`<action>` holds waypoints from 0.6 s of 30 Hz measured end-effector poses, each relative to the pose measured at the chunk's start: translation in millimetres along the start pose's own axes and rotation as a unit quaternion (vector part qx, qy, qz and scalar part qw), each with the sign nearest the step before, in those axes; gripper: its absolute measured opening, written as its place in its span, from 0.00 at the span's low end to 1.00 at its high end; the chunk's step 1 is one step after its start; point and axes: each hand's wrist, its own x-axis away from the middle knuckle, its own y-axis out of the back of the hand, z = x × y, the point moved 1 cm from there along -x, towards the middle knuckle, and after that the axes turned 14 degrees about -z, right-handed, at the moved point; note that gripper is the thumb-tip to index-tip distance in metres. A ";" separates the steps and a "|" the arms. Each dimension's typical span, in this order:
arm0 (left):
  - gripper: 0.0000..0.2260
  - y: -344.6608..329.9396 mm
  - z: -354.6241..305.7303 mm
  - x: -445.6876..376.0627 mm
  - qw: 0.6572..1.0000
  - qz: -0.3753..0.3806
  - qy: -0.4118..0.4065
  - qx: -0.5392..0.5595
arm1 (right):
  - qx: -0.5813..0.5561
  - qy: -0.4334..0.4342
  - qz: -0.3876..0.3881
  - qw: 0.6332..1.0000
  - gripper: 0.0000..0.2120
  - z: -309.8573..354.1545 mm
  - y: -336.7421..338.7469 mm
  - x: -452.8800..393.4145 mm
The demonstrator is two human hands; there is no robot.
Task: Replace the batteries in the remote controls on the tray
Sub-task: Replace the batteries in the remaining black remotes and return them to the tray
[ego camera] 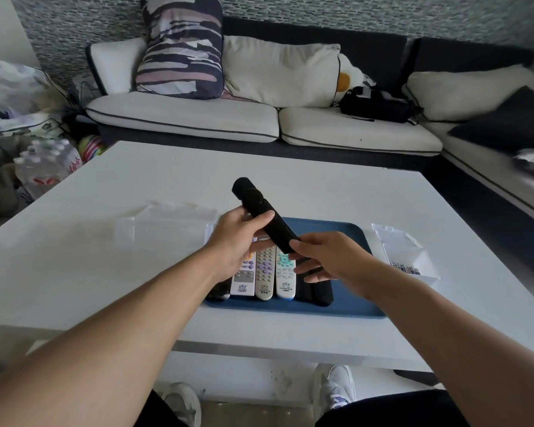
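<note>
Clear box: I see it on the white table, left of the tray.
Left hand: curled around the black remote, thumb on top.
Black remote: lifted above the blue tray, tilted.
Right hand: fingers pinch the remote's near end.
Tray: three pale remotes lie side by side.
Battery box: right of tray.
</note>
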 end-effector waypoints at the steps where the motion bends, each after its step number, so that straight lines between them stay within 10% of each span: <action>1: 0.13 -0.5 0.2 -0.8 1.000 -0.007 -0.011 -0.001 | -0.015 -0.003 0.017 1.000 0.10 -1.2 0.2 0.6; 5: 0.39 0.3 1.2 -6.0 0.997 -0.047 -0.053 0.017 | -0.074 -0.014 0.040 0.996 0.11 -0.8 1.8 -0.6; 18: 0.36 -0.8 5.8 -10.7 0.997 -0.057 -0.039 0.044 | -0.074 0.033 -0.004 0.997 0.11 -8.6 -3.1 -8.6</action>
